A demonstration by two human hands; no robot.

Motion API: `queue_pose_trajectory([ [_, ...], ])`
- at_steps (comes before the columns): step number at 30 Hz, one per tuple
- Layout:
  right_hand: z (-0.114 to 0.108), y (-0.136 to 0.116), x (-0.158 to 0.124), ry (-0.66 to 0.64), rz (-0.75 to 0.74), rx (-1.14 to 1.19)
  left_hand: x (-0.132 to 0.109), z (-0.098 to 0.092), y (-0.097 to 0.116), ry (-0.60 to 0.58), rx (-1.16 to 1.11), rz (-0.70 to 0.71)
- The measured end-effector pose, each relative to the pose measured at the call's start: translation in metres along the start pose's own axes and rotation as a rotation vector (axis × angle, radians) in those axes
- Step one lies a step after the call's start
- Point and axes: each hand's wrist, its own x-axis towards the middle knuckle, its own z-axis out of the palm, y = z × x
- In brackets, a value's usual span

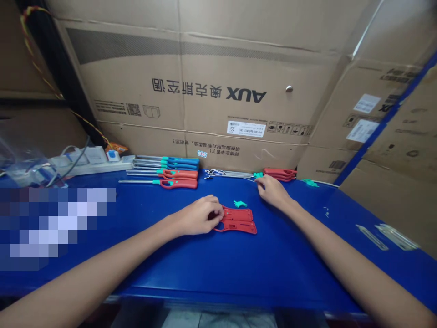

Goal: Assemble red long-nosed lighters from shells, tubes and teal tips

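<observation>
Blue bench (218,273): left hand (203,216) clamped on red shells (247,228), right hand (273,191) at back-edge rods (235,174), grip unclear; keep shells flat.

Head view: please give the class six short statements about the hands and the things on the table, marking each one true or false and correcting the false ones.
1. The left hand is at the red handle halves. True.
2. Both hands are at those halves. False: the right hand is farther back, by the metal rods.
3. In the left row, blue lighters lie farther back than red lighters. True.
4. All the large printing reads upright. False: the AUX lettering on the cardboard is upside down.
5. A small green piece lies just beyond the red handle halves. True.
6. The two halves are stacked. False: they lie side by side.
</observation>
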Motion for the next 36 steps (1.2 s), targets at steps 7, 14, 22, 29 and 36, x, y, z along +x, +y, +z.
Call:
queue_pose_trajectory([
  [7, 0.008, 0.004, 0.031, -0.082, 0.016, -0.147, 0.000, -0.003, 0.002, -0.023, 0.017, 0.010],
  [14, -0.004, 0.006, 0.025, -0.134, -0.102, -0.122, 0.000, -0.001, -0.001, -0.004, 0.032, 0.027],
  [22, 0.003, 0.008, 0.007, -0.094, -0.241, 0.070, 0.000, 0.000, -0.002, 0.021, 0.041, 0.007],
  [29, 0.013, 0.010, -0.009, -0.025, -0.176, 0.091, 0.000, -0.002, 0.001, 0.002, 0.044, 0.027],
  [36, 0.007, -0.021, -0.025, 0.041, -0.288, 0.256, 0.001, -0.002, 0.005, -0.014, 0.067, 0.070],
])
